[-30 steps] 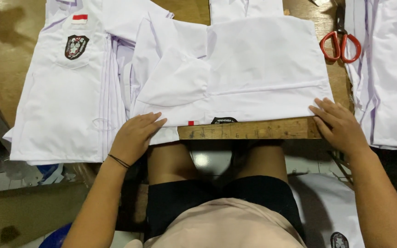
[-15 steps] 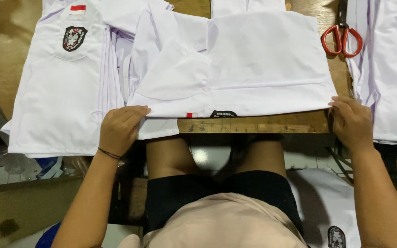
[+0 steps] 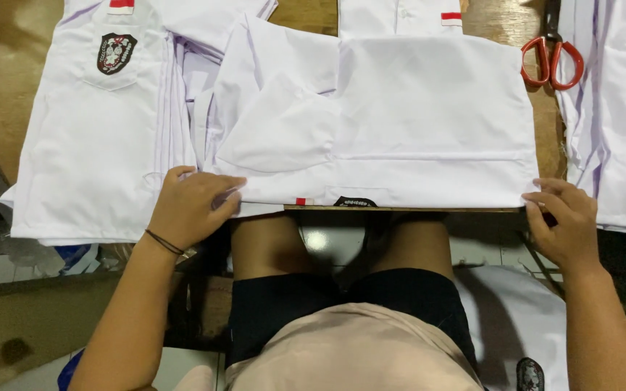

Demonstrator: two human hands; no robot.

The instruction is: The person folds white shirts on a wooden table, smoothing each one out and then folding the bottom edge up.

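Our left-hand fingers (image 3: pixel 215 190) and right-hand fingers (image 3: pixel 545 199) pinch the two near corners of the folded white shirt (image 3: pixel 414 123), which lies flat on the table (image 3: pixel 306 14) at its near edge. We judge the fold mostly done, with its sleeve already tucked in. Stacked shirts (image 3: pixel 103 145) lie left, scissors (image 3: pixel 552 61) right. No containers show.
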